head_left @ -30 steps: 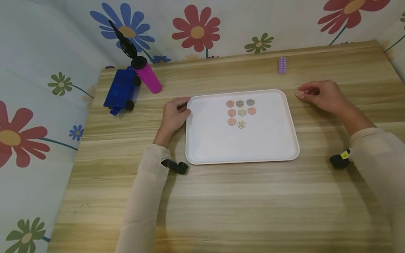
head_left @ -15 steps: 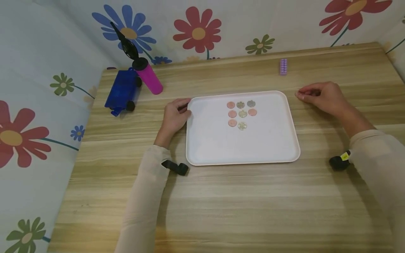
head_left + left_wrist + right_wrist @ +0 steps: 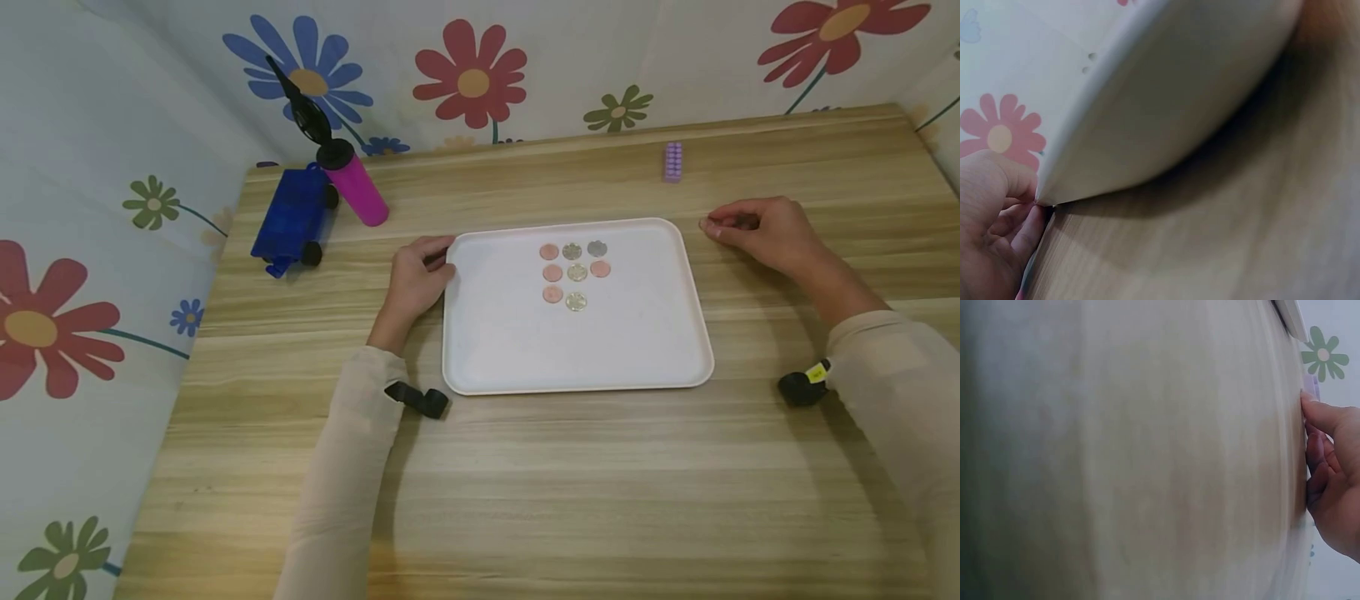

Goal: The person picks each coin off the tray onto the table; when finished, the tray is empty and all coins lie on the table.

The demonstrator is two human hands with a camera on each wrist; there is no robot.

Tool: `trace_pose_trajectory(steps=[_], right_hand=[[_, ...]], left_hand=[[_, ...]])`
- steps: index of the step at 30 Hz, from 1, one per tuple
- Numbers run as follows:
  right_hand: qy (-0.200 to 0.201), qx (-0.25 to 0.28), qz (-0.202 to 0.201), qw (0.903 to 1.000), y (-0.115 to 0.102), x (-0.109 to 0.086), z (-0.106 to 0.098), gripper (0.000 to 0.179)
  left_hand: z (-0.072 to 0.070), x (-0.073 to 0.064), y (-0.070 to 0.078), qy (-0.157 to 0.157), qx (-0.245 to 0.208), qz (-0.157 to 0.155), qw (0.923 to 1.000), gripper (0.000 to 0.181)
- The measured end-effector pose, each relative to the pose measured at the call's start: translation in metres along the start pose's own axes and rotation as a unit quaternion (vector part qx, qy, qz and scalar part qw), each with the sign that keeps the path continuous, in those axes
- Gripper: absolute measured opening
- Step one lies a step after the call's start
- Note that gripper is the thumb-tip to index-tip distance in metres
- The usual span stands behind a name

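Observation:
A white rectangular tray [image 3: 645,333] lies on the wooden table. Several coins [image 3: 577,272], copper, golden and silver, are set out in rows on its upper middle part. At the tray's upper left corner my left hand [image 3: 418,279] pinches the rim between thumb and fingers, seen close in the left wrist view. My right hand [image 3: 768,233] is on the table just beyond the tray's right edge, thumb and forefinger brought together. Whether something small is between those fingertips cannot be made out; the right wrist view shows the hand [image 3: 1341,469] only from the side.
A blue toy cart [image 3: 291,218] and a pink cylinder with a black top [image 3: 358,187] stand at the table's back left. Near the back edge lies a purple studded brick [image 3: 672,162]. A flower-patterned cloth [image 3: 547,67] borders the table behind.
The whole head view has shifted slightly downward and right. Both hands, the tray and the coins keep the same places relative to each other; the right fingertips have tilted slightly.

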State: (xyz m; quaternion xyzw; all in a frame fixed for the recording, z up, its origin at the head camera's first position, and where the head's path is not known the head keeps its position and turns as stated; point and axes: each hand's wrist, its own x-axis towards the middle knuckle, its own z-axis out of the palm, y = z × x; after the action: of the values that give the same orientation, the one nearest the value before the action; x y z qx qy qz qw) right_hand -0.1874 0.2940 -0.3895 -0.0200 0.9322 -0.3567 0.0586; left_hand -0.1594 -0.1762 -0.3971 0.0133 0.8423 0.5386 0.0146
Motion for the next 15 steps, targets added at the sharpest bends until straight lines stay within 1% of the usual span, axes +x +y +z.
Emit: trace_pose_trajectory(steps=[5, 8, 12, 15], right_hand=[[-0.017, -0.007, -0.009, 0.9998, -0.002, -0.002, -0.005, 0.055], [-0.018, -0.009, -0.020, 0.9996, -0.003, -0.005, -0.009, 0.051], [-0.013, -0.023, -0.034, 0.9991, -0.007, -0.010, -0.011, 0.043], [-0.015, -0.035, -0.038, 0.9985, -0.011, -0.013, -0.011, 0.042]], left_hand=[[0.000, 0.000, 0.001, 0.002, 0.003, -0.001, 1.0000, 0.044], [0.000, 0.001, 0.001, 0.003, 0.007, 0.006, 1.0000, 0.043], [0.001, 0.001, 0.001, 0.004, 0.007, 0.013, 0.9999, 0.043], [0.001, 0.001, -0.001, 0.005, 0.002, 0.011, 0.9999, 0.043]])
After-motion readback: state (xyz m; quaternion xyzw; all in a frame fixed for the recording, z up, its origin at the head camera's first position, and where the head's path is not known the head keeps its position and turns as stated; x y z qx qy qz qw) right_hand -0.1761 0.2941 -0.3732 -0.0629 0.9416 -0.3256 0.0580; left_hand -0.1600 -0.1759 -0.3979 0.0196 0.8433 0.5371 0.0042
